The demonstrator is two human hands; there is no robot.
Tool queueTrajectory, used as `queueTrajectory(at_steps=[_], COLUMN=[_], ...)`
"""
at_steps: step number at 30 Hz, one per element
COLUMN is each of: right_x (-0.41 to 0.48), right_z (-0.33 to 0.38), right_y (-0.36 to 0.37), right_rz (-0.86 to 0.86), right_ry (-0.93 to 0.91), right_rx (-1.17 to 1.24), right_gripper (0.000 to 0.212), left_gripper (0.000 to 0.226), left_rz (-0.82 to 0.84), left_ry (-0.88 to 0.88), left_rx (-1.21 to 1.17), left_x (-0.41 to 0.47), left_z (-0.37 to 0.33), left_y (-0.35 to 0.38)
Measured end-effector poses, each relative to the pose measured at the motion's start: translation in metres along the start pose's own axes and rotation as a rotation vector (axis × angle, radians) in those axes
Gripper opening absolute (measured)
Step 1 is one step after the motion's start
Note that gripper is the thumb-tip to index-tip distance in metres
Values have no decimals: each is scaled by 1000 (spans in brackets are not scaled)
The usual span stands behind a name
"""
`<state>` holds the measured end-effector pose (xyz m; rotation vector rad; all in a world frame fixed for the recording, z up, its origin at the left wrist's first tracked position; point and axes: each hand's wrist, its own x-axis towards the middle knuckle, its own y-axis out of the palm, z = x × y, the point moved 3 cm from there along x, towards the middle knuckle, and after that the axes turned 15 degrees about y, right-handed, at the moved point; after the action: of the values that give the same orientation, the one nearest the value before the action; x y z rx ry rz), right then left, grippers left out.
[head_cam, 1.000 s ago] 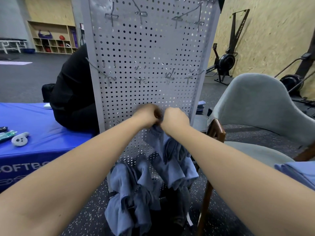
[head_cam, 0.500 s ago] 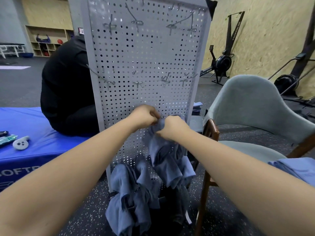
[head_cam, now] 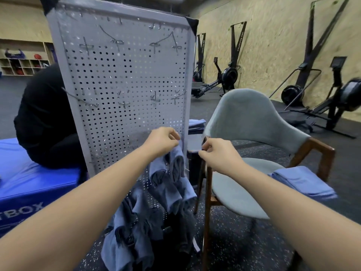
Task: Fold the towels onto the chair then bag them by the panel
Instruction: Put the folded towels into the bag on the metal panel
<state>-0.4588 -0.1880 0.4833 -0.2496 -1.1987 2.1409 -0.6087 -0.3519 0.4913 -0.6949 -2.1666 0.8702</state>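
**A:** Towels (head_cam: 125, 237) at the foot of the panel (head_cam: 127, 85): how do they lie from the head camera?

**B:** Bunched and unfolded. They are draped over what looks like a dark bag (head_cam: 170, 253) on the speckled floor (head_cam: 244, 241). Another blue towel (head_cam: 172, 178) hangs above them against the panel's lower right corner, its folds drooping down toward the heap.

**A:** Who has hold of that one?

**B:** The left hand (head_cam: 163, 142). Its fingers are curled and pinch the top edge of the cloth, right in front of the perforated sheet.

**A:** And the right hand (head_cam: 218, 155)?

**B:** It sits just beside the left, apart from the cloth, close to the front tip of the chair's wooden armrest. Thumb and fingers are drawn together, but I cannot tell whether they grasp anything.

**A:** Where is the chair (head_cam: 250, 122)?

**B:** Right of the panel, grey-green shell on wooden legs. A folded towel (head_cam: 304, 182) lies flat on the far right edge of the seat. More folded blue cloth shows behind the panel's right side, too small to make out clearly.

**A:** Anything else around?

**B:** A person in black (head_cam: 45, 118) sits on a blue mat (head_cam: 29, 182) to the left, partly hidden behind the panel. Rowing machines (head_cam: 228, 75) stand along the chipboard wall at the back and right.
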Motion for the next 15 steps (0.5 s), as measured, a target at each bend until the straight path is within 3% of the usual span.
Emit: queueTrajectory(at_steps=[4, 9, 15], right_x=[2, 15, 22], right_z=[-65, -165, -267], right_y=[-27, -50, -58], right_rz=[-54, -166, -303], right_ry=[138, 315, 392], right_rx=[38, -84, -404], right_gripper=[12, 17, 19], left_gripper=[13, 11, 14], left_rz=[83, 178, 329], left_ry=[49, 76, 193], left_rx=[-109, -225, -49], left_x=[-1, -9, -27], left_z=[-43, -87, -98], left_y=[47, 121, 184])
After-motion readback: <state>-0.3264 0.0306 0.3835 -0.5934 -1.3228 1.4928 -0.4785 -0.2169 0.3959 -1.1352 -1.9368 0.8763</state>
